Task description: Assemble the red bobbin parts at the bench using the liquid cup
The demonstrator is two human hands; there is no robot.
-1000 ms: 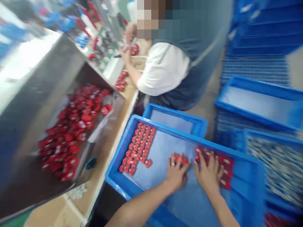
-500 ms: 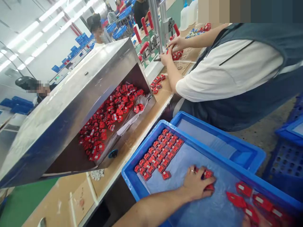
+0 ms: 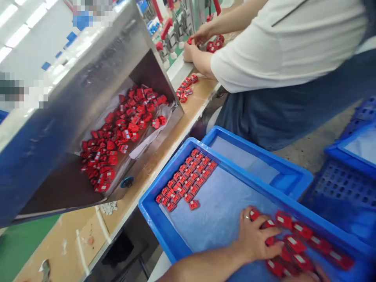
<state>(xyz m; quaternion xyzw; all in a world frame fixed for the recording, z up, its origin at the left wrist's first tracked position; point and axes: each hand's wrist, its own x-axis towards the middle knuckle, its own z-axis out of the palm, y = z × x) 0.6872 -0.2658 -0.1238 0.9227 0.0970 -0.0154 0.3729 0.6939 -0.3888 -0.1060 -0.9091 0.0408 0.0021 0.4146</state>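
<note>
A blue tray (image 3: 164, 235) lined with a pale sheet lies below me. My left hand (image 3: 258, 237), with a ring on one finger, is inside it, its fingers curled over several small red plastic parts (image 3: 254, 213). Close beside it, a looser group of red parts with white patches (image 3: 302, 230) fills the tray's right end. My right hand (image 3: 305, 276) shows only partly at the bottom edge, against these parts; its fingers are mostly hidden and blurred. Tight rows of red parts (image 3: 188, 176) stand at the tray's far left end, with one part (image 3: 194, 205) just off the rows.
A metal hopper (image 3: 111, 66) holding a heap of red parts (image 3: 126, 125) stands on the bench (image 3: 152, 164). Beyond it a co-worker's hands (image 3: 196, 45) work by red-handled clamps (image 3: 167, 29). Another blue tray (image 3: 255, 156) adjoins mine. A perforated blue crate (image 3: 337, 203) is at right.
My left hand has moved right, over to the loose group, with red parts under its fingers. My right hand is lower and more cut off. The whole view has shifted.
</note>
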